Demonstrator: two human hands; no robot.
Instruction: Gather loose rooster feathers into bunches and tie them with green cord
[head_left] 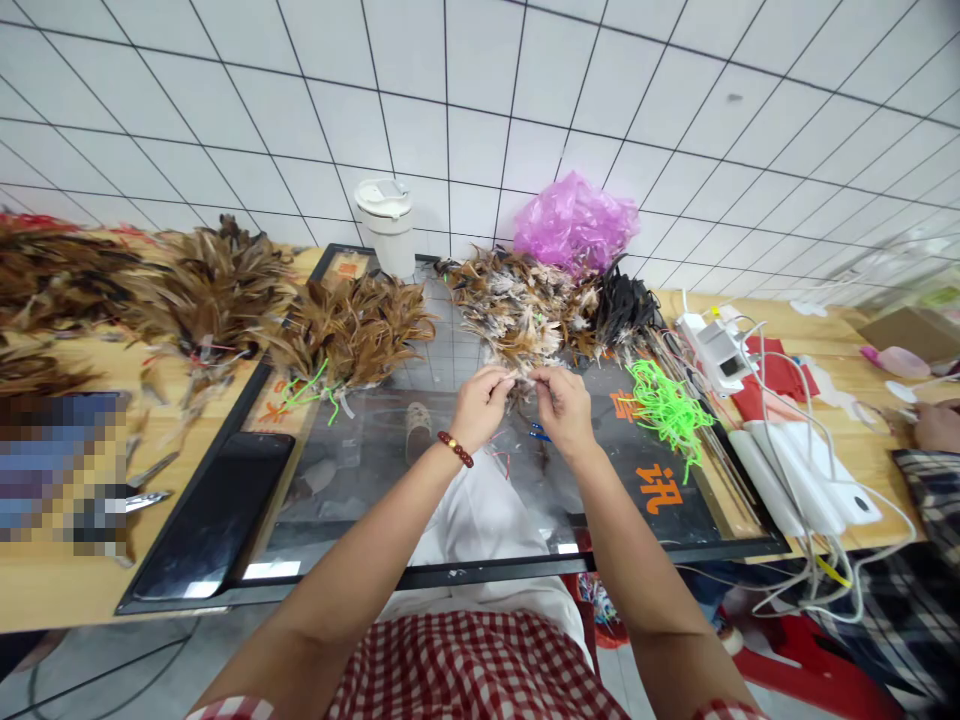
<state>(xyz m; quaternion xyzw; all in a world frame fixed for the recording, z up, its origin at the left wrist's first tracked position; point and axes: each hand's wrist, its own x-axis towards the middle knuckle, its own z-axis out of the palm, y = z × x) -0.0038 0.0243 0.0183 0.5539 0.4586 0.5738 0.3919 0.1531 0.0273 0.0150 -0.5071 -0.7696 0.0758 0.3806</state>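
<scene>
In the middle of the dark glass panel [465,450], my left hand [482,408] and my right hand [565,408] come close together. Both are closed in a pinch on a small, pale fluffy feather [521,388] between the fingertips; its ends are partly hidden. Just beyond the fingers lies a heap of white, brown and black feathers [517,315]. Brown feather bundles [356,325] rest to the left, with bright green ties at their base. A pile of green twist ties [670,410] sits right of my right hand. Small blue pieces [538,432] lie beneath it.
A white lidded cup [388,228] and a pink plastic bag [576,222] stand by the tiled wall. At left lie a black phone [219,510] and more brown feathers [210,285]. White power strips [806,475] with cables are at right, near another person's plaid sleeve [930,500].
</scene>
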